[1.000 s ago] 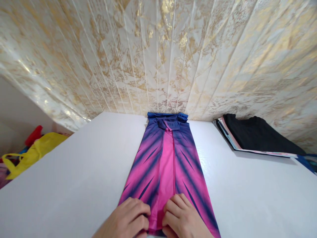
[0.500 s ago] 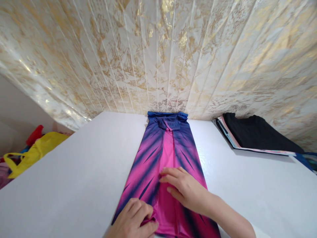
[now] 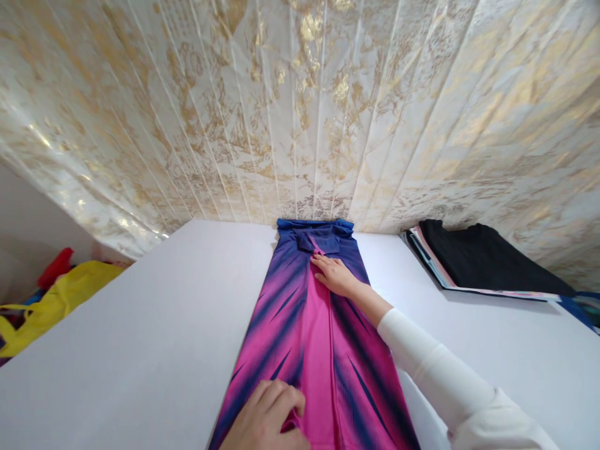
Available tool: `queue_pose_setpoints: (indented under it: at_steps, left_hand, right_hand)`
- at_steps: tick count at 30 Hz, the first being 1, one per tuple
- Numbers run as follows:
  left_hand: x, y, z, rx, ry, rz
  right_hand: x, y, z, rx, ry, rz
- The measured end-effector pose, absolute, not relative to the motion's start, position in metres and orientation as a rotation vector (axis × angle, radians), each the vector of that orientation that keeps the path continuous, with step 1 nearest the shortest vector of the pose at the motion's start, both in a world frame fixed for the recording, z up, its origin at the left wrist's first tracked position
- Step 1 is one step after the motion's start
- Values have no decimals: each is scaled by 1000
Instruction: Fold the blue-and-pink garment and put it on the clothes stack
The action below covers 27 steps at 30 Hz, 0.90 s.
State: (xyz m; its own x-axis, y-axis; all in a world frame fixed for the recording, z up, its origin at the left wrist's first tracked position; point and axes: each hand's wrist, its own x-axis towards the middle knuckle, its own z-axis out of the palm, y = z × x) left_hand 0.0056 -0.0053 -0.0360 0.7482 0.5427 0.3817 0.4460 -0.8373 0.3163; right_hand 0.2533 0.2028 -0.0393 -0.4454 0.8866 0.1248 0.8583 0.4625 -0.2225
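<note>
On white table (image 3: 140, 325): pink-and-blue garment (image 3: 319, 337) laid flat lengthwise, far end touching gold-marbled wall (image 3: 300, 106). Left hand (image 3: 269, 419) at near end, fingers curled, pinching fold of fabric. Right hand (image 3: 334, 275) stretched to far end, fingers flat, pressing on cloth, gripping nothing. Stack of folded clothes (image 3: 473, 259) at right, black piece on top. Yellow bag (image 3: 56, 303) beyond left edge.

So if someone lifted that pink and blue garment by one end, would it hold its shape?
Probably not. The pink and blue garment lies dead flat on the white table and bunches under the left hand, so it looks floppy. Its slight sheen suggests thin, slippery fabric. The right hand pressing on it probably keeps it from sliding.
</note>
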Motion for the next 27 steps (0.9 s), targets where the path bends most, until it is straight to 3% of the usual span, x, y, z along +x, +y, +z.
queue_pose_setpoints:
  at_steps: [12,27]
  left_hand:
    - [8,-4,-57,2617,528,649]
    - [41,-10,-31,2844,472,490]
  right_hand:
    - [264,197,-54,-1355,-2401,144]
    - [257,157,-50,-1304,-2417,166]
